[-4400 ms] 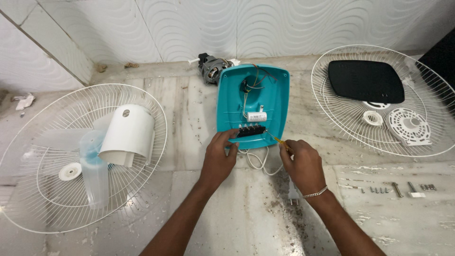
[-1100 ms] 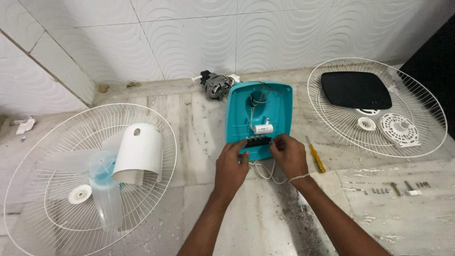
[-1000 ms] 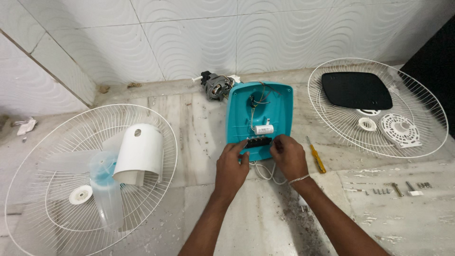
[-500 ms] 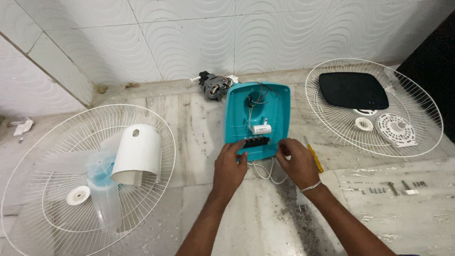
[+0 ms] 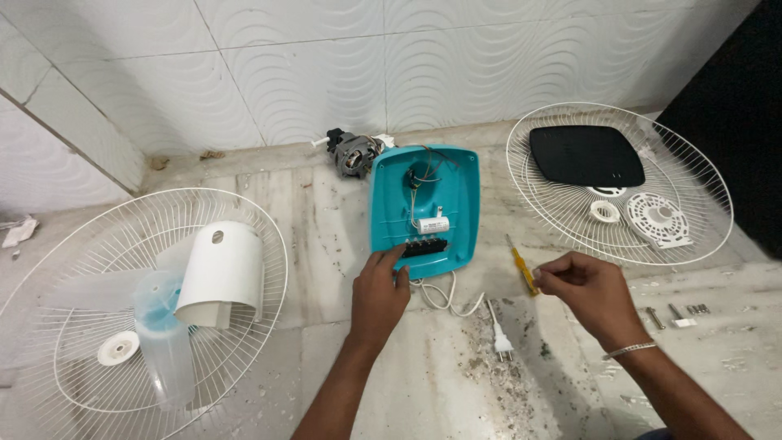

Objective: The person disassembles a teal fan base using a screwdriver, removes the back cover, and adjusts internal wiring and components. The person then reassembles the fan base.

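Place: a home floor corner, used as a makeshift repair spot.
Floor [image 5: 309, 204]: streaked marble slabs, seen dusted with grit.
Wall [image 5: 326, 65]: wavy white tiles.
Spread: wire fan guards [image 5: 700, 187], a motor [image 5: 352, 153], loose screws [image 5: 696, 310] laid out.

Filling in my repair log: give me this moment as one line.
left hand: on near edge of teal fan base | right hand: fingers pinched, beside yellow screwdriver | white plug: on floor

Marble floor [image 5: 326, 236] carrying a teal fan base [image 5: 423, 208], two wire fan guards [image 5: 147, 301] [image 5: 619, 179], motor [image 5: 352, 152], yellow screwdriver [image 5: 521, 269], white plug [image 5: 498, 338], loose screws [image 5: 676, 314] lying at right.
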